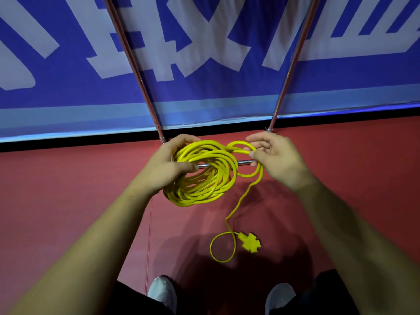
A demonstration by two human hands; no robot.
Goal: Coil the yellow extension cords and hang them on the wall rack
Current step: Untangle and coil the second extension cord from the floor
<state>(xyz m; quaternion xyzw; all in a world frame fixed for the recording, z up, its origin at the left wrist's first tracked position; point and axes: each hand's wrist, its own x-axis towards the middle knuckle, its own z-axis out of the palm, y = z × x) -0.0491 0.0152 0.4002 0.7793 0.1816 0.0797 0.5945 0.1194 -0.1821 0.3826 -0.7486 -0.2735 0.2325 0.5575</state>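
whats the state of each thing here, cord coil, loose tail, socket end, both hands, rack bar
coil, mostly wound, held up, not yet hung
loose tail, unwound, trailing down to a loop on the floor
socket end, lying on the red floor
left hand, grips the coil
right hand, pinches the loose tail beside the coil
rack bar, behind the coil; contact cannot be told

A coiled yellow extension cord (216,169) before a thin metal rack bar (244,162)
At its left the left hand (168,169), at its right the right hand (277,158); a yellow cross-shaped socket (250,242) on the red floor (68,189) below.
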